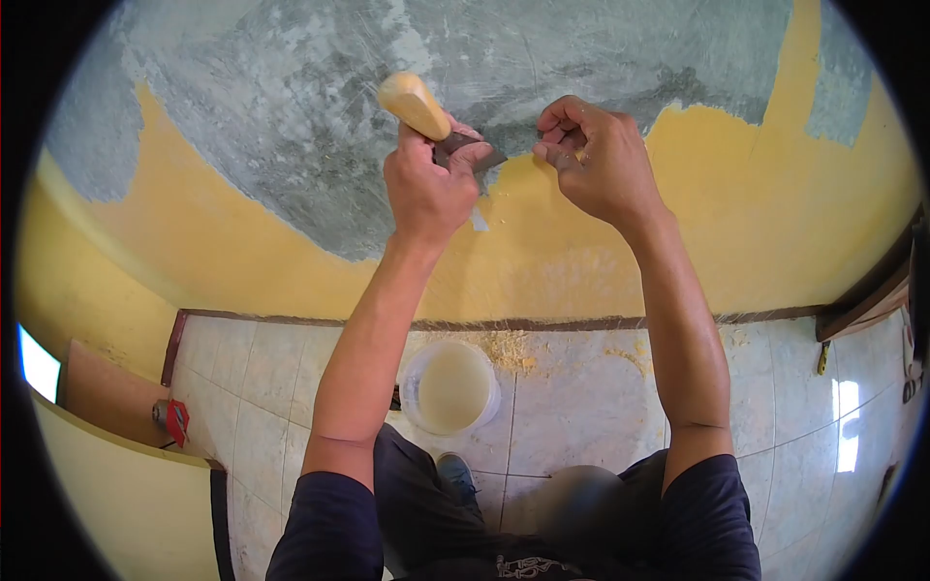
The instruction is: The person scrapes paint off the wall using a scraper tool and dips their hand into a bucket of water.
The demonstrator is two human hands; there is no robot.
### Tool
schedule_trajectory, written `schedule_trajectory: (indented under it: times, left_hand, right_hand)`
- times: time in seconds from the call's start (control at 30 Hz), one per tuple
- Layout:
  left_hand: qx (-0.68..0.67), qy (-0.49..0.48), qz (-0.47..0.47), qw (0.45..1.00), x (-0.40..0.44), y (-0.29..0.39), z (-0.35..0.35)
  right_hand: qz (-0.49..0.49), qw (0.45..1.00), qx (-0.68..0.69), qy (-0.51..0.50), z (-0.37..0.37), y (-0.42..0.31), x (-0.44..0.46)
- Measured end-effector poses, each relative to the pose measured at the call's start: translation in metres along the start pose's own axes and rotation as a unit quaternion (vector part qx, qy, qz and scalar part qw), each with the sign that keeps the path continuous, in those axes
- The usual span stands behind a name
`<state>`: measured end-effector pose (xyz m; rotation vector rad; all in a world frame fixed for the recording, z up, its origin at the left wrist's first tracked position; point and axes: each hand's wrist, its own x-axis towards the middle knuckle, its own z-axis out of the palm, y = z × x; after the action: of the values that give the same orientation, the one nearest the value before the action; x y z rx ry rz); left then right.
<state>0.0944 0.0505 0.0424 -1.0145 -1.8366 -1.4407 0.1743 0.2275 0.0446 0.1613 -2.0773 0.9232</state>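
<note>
My left hand (431, 194) is closed around a putty knife (415, 105). Its pale wooden handle points up and left, while the dark metal blade lies between my thumb and fingers, its tip near the edge of the yellow paint (581, 218). To the right, my right hand (610, 169) is closed, thumb and fingertips pinched together by the same paint edge. Whatever lies between those fingertips is too small to make out. Above the paint, the wall shows bare grey plaster (320, 107) with a ragged border.
A white bucket (412, 387) with pale contents stands on the tiled floor (572, 416) below my arms. Yellow paint scraps (509, 351) lie along the wall's foot. Dark wooden furniture (867, 300) is at the right; a red object (176, 423) sits at the left.
</note>
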Motion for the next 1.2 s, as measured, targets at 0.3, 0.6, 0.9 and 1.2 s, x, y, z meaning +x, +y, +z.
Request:
schedule_trajectory:
  times: [0.3,0.6,0.9,1.2]
  left_hand:
    - [-0.061,-0.008,0.090,0.994,-0.005,-0.028,0.003]
    - [-0.214,-0.023,0.060,0.975,0.019,-0.013,-0.004]
    - [-0.082,-0.070,0.026,0.994,0.013,-0.008,-0.021]
    - [-0.162,0.032,0.078,0.983,0.002,-0.014,-0.023]
  right_hand:
    - [-0.045,0.998,-0.011,0.039,0.003,0.009,-0.006]
    - [-0.064,0.996,-0.051,0.029,0.008,0.006,-0.006]
    - [-0.065,0.991,-0.112,-0.025,0.016,-0.001,-0.009]
    - [-0.081,0.989,-0.125,0.013,0.005,0.010,-0.011]
